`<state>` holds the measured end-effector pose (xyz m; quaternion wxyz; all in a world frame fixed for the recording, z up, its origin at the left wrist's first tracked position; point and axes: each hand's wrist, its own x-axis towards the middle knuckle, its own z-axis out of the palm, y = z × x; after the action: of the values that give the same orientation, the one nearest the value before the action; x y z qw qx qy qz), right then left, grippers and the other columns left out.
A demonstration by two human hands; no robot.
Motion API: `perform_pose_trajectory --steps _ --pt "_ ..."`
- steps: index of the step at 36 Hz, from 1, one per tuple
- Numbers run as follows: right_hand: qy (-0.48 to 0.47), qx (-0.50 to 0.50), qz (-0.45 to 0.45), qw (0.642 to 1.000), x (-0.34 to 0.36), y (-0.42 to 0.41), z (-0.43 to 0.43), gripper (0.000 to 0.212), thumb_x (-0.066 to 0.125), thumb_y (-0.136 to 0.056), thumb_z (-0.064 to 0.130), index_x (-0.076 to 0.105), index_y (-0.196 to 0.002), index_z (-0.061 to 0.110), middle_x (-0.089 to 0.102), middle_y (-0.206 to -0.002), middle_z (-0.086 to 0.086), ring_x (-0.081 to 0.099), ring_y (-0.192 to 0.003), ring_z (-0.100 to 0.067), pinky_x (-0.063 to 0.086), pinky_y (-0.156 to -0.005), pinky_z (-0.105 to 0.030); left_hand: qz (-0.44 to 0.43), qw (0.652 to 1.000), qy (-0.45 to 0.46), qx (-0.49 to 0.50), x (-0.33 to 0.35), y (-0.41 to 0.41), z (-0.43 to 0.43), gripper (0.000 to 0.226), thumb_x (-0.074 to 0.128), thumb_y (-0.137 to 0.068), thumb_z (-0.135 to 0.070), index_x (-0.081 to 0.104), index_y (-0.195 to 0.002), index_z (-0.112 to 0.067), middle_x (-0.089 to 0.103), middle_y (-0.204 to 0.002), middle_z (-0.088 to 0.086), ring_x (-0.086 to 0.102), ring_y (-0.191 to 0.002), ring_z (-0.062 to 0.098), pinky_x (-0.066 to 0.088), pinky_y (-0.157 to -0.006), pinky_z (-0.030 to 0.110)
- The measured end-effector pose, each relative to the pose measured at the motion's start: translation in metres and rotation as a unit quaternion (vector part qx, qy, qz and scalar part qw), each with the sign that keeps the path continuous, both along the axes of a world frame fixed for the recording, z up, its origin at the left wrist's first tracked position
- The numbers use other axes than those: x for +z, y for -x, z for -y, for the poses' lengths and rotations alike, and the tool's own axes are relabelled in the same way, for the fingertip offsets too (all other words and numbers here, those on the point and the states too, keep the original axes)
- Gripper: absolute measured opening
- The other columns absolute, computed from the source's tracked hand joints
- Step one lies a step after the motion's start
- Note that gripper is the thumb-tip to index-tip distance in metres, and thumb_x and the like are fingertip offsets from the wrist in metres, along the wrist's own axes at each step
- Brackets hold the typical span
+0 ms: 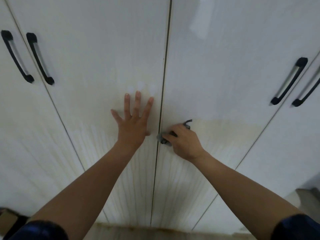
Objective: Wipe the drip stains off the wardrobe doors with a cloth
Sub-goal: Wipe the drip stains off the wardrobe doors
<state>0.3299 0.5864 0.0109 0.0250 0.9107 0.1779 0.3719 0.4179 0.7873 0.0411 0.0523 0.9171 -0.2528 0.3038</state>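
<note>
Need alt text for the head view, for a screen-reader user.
The right hand holds a bunched grey cloth against a white wardrobe door just right of the centre seam, while the left hand lies flat and splayed on the neighbouring door. Yellowish drip stains streak both doors below the hands; black handles flank them.

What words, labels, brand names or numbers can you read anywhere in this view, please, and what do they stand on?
None can be read: no text shows on the white wardrobe doors, the black handles or the grey cloth gripped by the right hand.
The brown object at the lower left edge is too blurred and cut off to tell.
</note>
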Motion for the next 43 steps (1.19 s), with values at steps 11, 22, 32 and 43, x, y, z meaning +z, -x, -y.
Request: perform_pose_trajectory --steps 11,22,32,43 --pt "-0.361 -0.115 0.179 0.908 0.177 0.029 0.032 0.043 0.055 -0.077 0.001 0.075 -0.111 0.017 0.066 -0.109 -0.007 0.051 -0.097 0.003 0.033 -0.087 -0.004 -0.007 0.999 0.024 -0.020 0.000 0.001 0.002 0.145 0.087 -0.056 -0.069 -0.005 -0.163 -0.034 -0.010 -0.171 0.011 -0.009 -0.156 0.044 0.026 -0.098 0.088" --pt "-0.132 -0.106 0.333 0.928 0.079 0.003 0.047 0.028 0.048 -0.100 0.005 0.076 -0.096 0.005 0.061 -0.092 -0.018 0.052 -0.084 -0.031 0.046 -0.070 -0.040 0.004 0.999 0.033 -0.022 -0.006 -0.005 0.006 0.142 0.085 -0.062 -0.066 -0.009 -0.163 -0.033 -0.014 -0.170 0.012 -0.009 -0.155 0.046 0.026 -0.096 0.089" --pt "-0.066 -0.101 0.183 0.976 -0.019 0.018 0.049 0.025 0.067 -0.078 -0.011 0.073 -0.092 0.008 0.052 -0.103 -0.009 0.050 -0.083 -0.030 0.041 -0.063 -0.033 0.006 0.999 0.031 -0.015 -0.006 -0.005 0.008 0.144 0.085 -0.060 -0.066 -0.009 -0.163 -0.032 -0.009 -0.170 0.015 -0.006 -0.155 0.047 0.027 -0.096 0.089" --pt "-0.156 -0.061 -0.084 0.982 0.004 0.047 0.056 0.035 0.050 -0.078 0.012 0.077 -0.100 0.012 0.066 -0.100 -0.005 0.065 -0.094 -0.028 0.059 -0.063 -0.043 0.002 0.999 0.028 -0.017 -0.003 -0.004 0.006 0.142 0.086 -0.059 -0.065 -0.002 -0.164 -0.031 -0.009 -0.170 0.015 -0.006 -0.155 0.047 0.027 -0.095 0.090"
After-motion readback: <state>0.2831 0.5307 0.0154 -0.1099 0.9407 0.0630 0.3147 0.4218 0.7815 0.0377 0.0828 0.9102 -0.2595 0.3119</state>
